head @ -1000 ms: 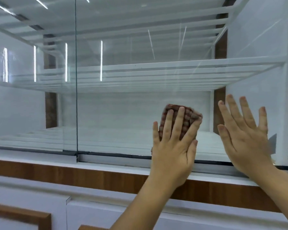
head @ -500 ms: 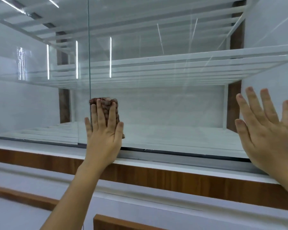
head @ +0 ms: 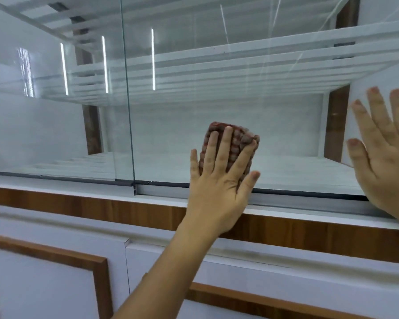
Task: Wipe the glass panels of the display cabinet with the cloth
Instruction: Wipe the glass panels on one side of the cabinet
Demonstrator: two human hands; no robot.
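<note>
1. Far left: a fixed glass pane (head: 55,111) of the display cabinet (head: 148,204), carrying bright vertical light reflections. Its right edge meets the next pane at a vertical glass seam.
2. Below the glass runs a white ledge over a wood-grain band (head: 101,208); lower still are white cabinet doors (head: 44,279) framed in wood trim.
3. Right of the seam: the glass panel (head: 217,88) under wipe. White shelves (head: 240,63) show through it, one above another.
4. Centre: my left hand (head: 219,192) lies flat against this panel, fingers straight and slightly spread — not curled round anything. The heel of the hand sits at the panel's lower track.
5. The cloth (head: 236,139), brownish-red and knobbly, is folded into a pad and pressed against the glass under my left fingers. Its top edge and right side show past the fingertips; it sits low on the panel, just above the bottom frame.
6. Far right: my right hand (head: 385,153) is also open, fingers straight and spread, palm toward the glass at the panel's right end — partly cut off by the frame edge. It holds nothing.
</note>
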